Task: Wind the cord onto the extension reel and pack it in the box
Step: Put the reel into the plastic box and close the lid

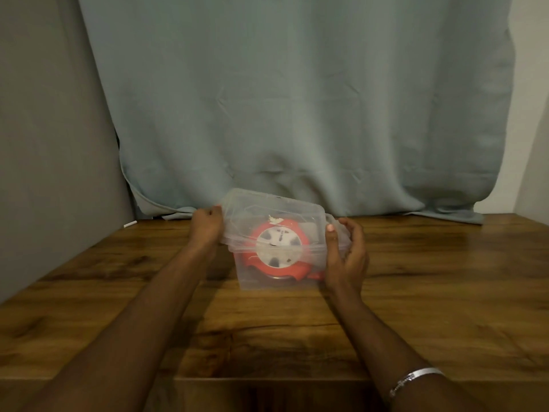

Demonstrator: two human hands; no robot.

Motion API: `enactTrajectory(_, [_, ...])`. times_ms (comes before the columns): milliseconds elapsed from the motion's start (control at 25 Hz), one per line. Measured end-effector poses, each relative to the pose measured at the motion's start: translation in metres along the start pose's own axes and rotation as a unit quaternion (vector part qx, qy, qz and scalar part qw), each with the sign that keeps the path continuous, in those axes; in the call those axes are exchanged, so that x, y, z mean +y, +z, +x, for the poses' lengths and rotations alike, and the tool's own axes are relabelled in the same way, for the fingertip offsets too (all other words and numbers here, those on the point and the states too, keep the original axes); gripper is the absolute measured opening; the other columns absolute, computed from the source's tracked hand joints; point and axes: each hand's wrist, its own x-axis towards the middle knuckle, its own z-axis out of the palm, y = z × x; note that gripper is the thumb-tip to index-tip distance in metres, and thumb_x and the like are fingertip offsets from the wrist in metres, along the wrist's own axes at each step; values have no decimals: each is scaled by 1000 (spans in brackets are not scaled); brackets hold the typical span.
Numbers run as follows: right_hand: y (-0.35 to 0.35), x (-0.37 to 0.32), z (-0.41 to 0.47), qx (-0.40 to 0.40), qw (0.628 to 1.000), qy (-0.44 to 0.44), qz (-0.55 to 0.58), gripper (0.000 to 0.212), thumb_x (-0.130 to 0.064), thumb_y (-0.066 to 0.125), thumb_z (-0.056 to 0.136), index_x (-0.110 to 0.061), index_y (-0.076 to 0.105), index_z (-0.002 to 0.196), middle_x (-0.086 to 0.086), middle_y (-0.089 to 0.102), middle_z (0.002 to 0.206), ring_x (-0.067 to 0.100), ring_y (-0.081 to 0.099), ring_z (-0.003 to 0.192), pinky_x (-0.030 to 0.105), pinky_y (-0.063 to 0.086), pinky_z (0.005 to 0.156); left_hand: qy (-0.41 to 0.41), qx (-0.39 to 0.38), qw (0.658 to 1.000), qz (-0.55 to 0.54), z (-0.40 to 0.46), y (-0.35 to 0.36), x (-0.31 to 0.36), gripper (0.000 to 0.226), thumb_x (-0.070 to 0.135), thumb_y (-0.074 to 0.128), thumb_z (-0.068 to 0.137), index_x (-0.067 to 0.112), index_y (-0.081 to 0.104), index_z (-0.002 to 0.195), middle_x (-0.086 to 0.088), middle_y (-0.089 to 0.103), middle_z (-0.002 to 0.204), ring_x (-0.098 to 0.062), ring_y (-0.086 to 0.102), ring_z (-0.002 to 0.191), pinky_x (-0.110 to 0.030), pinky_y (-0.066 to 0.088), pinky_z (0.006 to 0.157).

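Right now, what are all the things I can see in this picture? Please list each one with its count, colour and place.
box: one, clear plastic, on the table, centre.
lid: one, clear plastic, tilted over the box top, not seated flat.
extension reel: one, red with white face, inside the box.
table: one, brown wood grain, fills the lower half.
curtain: one, pale grey-green, hangs behind the table.
small white object: one, at the table's far left edge; too small to identify.
bracelet: one, silver, on the right wrist.
left hand: one, grips the lid's left edge.
right hand: one, holds the lid's right edge, thumb on it.
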Motion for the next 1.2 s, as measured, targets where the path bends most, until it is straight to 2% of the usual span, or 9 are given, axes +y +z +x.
enactTrajectory(80, [-1,0,1,0,1000,-8,-7,48,-74,55,90,-36,61,120,-17,70,110,4,69,100,37,62,79,-138,-60,974,-168,3,-5,0,21,12,39,104,5,58,98,-12,63,96,-24,62,81,-34,55,71])
enactTrajectory(160, [-1,3,2,-4,1000,-8,-12,44,-69,55,93,-35,62,121,-15,71,113,6,69,103,42,62,83,-187,-103,962,-171,1,-6,-5,25,5,38,102,6,59,90,-9,63,88,-20,59,71,-29,52,60])
enactTrajectory(280, [0,5,3,-3,1000,-7,-14,47,-69,54,94,-32,64,121,-12,71,117,10,68,108,46,60,88,-160,-122,978,48,-11,-5,-1,28,11,39,99,8,65,88,-10,61,75,-21,51,59,-28,39,49])
enactTrajectory(360, [1,6,4,-1,1000,-5,-14,43,-65,55,95,-31,64,120,-9,71,117,12,68,108,46,60,88,-117,-136,974,139,-22,-1,7,29,23,42,100,11,68,96,-12,69,90,-26,60,75,-30,43,60])
enactTrajectory(520, [0,12,7,23,999,34,-8,26,-46,56,94,-30,67,111,-6,72,109,19,69,102,48,60,84,-98,-160,980,71,-37,8,8,33,39,47,102,18,67,118,-7,70,117,-25,65,99,-35,48,76])
enactTrajectory(720, [0,9,8,34,998,54,8,22,-34,51,86,-28,68,99,-24,70,93,-7,64,86,18,50,67,-98,-170,979,53,-35,4,-1,37,30,50,102,14,56,136,-5,70,111,-19,67,87,-32,53,66])
enactTrajectory(840, [-2,10,11,32,998,48,-3,18,-29,51,87,-25,67,95,-15,69,90,-2,62,82,26,50,67,-75,-196,974,83,-35,2,1,45,26,47,104,17,45,148,-10,63,133,-20,65,96,-31,53,68])
enactTrajectory(1000, [-3,7,8,25,998,36,-51,23,-38,50,89,-27,65,101,-9,69,95,15,64,88,27,50,68,153,-200,859,447,-11,12,28,72,19,50,95,28,19,159,-5,14,169,-30,27,149,-44,33,116])
enactTrajectory(1200, [-6,4,6,-4,997,36,-71,25,-41,53,89,-31,64,109,-8,70,104,18,66,96,38,56,78,225,-300,792,482,-9,61,34,59,43,40,102,19,32,155,-3,29,165,-25,30,150,-38,27,120])
